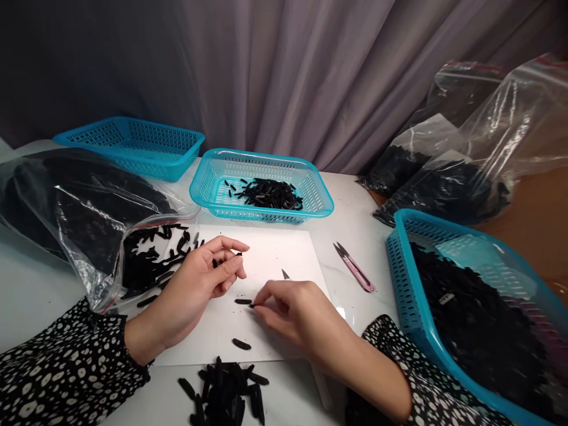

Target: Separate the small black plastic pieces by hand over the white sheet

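Right hand (295, 307) is down on the white sheet (284, 251), fingertips pinching the end of a small black piece (243, 302) lying flat there. A metal tip (284, 274) pokes out just behind its knuckles. Left hand (202, 278) rests alongside, fingers curled loosely around a few more black bits (216, 262). Another piece (241, 344) lies just below the hands, a loose heap (226, 390) nearer the body. Pink snips (354, 267) sit right of the right hand; a half-filled blue basket (261, 204) stands beyond on the surface (355, 207).

three blue baskets (261, 180), three plastic bags (80, 207), one snips (355, 269)
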`<action>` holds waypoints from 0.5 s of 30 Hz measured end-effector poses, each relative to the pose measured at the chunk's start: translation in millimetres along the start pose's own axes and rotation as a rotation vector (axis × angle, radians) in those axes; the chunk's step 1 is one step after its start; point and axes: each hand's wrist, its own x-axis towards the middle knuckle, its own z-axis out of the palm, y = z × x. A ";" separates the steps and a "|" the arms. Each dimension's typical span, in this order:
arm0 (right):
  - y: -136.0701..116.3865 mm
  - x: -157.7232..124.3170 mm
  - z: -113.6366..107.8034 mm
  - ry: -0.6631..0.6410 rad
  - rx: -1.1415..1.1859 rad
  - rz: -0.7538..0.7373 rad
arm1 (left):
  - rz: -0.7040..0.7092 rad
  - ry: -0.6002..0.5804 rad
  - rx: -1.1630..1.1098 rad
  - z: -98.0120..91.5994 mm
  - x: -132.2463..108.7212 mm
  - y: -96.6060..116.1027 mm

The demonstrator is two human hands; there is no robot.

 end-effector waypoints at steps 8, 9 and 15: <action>-9.1 9.4 -6.7 -0.166 0.979 0.058 | -0.104 -0.095 -0.066 1.3 -5.0 -0.7; -9.3 9.6 -6.4 -0.149 1.022 0.046 | -0.091 -0.112 -0.073 1.5 -5.5 -0.9; -6.8 11.1 -3.3 -0.014 1.036 0.084 | -0.058 -0.116 -0.008 2.4 -7.8 -3.6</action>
